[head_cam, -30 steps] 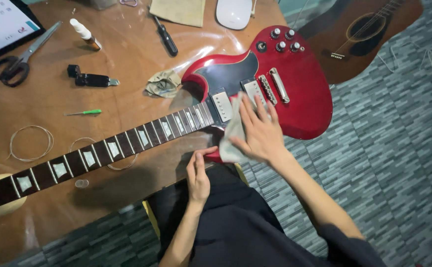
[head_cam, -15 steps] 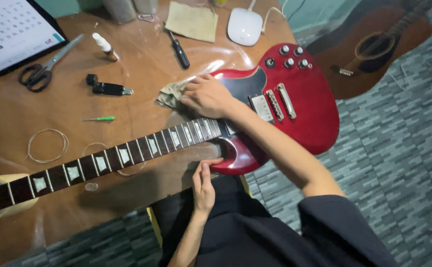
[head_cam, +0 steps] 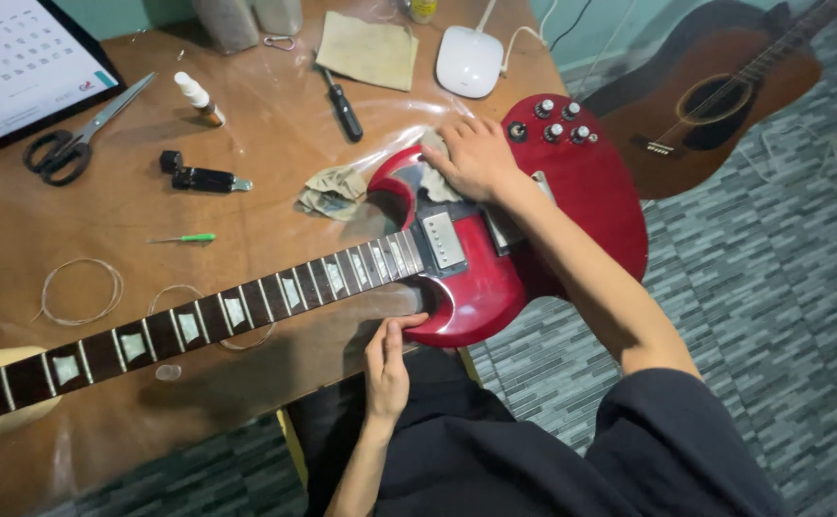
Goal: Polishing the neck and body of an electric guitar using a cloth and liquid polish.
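Observation:
A red electric guitar [head_cam: 586, 196] lies across a brown wooden table [head_cam: 275, 153], its dark neck [head_cam: 246, 306] running to the lower left without strings. My right hand [head_cam: 476, 158] presses a pale grey cloth [head_cam: 438, 185] flat onto the body's upper horn, beside the knobs [head_cam: 554, 124]. Down at the lower cutaway, near the table's front edge, my left hand [head_cam: 387, 364] rests its fingertips and thumb against the guitar's rim. A second crumpled rag [head_cam: 330, 190] lies on the table just left of the body.
On the table are scissors [head_cam: 64, 144], a small dropper bottle [head_cam: 198, 99], a black tool [head_cam: 203, 178], a green screwdriver [head_cam: 184, 238], a black screwdriver [head_cam: 344, 107], coiled strings [head_cam: 79, 292], a beige cloth [head_cam: 369, 50] and a white device [head_cam: 469, 59]. An acoustic guitar [head_cam: 715, 96] lies at right.
My right hand has swept with the cloth from the guitar's lower body, over the neck joint, up to the upper horn. My left hand has stayed at the lower cutaway.

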